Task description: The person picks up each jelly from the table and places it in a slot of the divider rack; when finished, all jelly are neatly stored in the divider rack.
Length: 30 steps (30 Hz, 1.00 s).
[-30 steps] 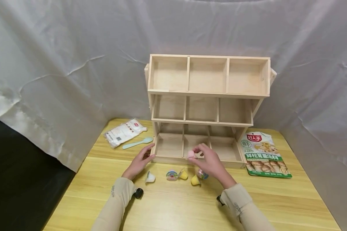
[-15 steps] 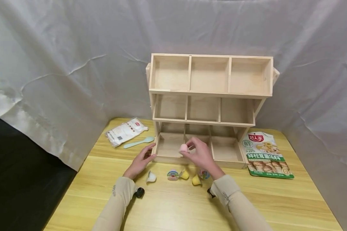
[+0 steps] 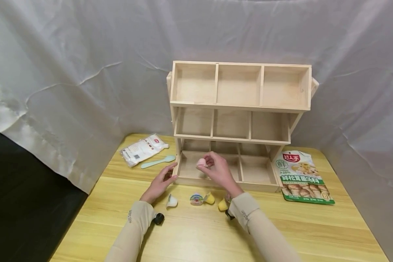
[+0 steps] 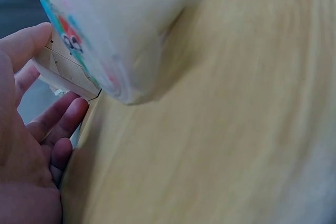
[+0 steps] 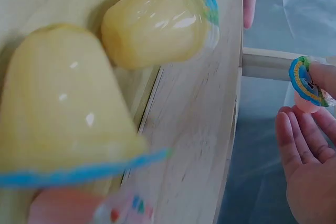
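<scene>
My right hand pinches a pink jelly cup over the bottom tier's left compartment. In the right wrist view its blue-rimmed lid faces the camera. My left hand touches the front left corner of the three-tier wooden organizer, fingers loosely bent. A whitish jelly cup lies on its side by the left wrist. Two yellow jelly cups lie before the organizer, with a lid-up jelly cup beside one. Another pinkish cup is partly hidden by the right wrist in the head view.
Left of the organizer lie a white plastic packet and a pale green spoon. A green and white mushroom seasoning pouch lies at its right. Grey cloth hangs behind and at the sides of the wooden table.
My right hand has carried the pink jelly cup leftward, from the middle compartment's front to over the left one. The left hand stays at the organizer's corner. The head view has shifted slightly.
</scene>
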Each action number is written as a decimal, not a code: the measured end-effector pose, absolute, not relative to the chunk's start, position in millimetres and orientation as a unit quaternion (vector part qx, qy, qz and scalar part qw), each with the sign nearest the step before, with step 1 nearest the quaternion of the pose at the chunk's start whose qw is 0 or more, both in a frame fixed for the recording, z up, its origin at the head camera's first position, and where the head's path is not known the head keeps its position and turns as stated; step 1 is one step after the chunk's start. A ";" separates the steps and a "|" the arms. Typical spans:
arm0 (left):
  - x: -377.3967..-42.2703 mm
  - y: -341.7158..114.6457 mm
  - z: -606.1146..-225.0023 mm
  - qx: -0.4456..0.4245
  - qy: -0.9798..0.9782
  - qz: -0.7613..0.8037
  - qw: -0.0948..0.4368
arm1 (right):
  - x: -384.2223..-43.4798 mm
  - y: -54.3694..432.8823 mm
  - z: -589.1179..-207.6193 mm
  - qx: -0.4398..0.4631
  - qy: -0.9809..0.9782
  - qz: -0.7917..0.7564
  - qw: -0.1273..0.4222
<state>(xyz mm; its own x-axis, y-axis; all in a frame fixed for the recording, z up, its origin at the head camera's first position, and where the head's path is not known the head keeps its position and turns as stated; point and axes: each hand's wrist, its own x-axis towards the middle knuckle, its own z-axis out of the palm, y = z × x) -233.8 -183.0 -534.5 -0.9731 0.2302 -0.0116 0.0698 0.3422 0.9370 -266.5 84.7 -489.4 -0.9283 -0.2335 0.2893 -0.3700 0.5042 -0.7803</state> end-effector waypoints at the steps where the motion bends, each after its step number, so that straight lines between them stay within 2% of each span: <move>1: -233.8 -183.1 -534.7 0.092 0.815 0.568 0.069 | -268.0 82.7 -490.1 0.176 -0.864 0.467 0.074; 10: -236.2 -186.3 -537.4 0.103 0.819 0.560 0.068 | -284.6 63.8 -497.3 0.157 -0.855 0.491 0.063; 18: -250.3 -188.3 -571.7 0.096 0.820 0.562 0.042 | -294.4 48.7 -510.3 0.130 -0.838 0.529 0.032; 30: -249.7 -189.6 -573.6 0.093 0.823 0.558 0.043 | -296.0 37.8 -519.9 0.127 -0.832 0.539 0.020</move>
<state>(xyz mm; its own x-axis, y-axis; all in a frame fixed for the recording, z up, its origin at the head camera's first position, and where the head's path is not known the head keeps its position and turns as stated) -249.7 -189.6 -573.6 -0.9791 0.2006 0.0324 0.1043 0.3594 0.9273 -296.0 37.8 -519.9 -0.9669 -0.1904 0.1697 -0.2326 0.3856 -0.8929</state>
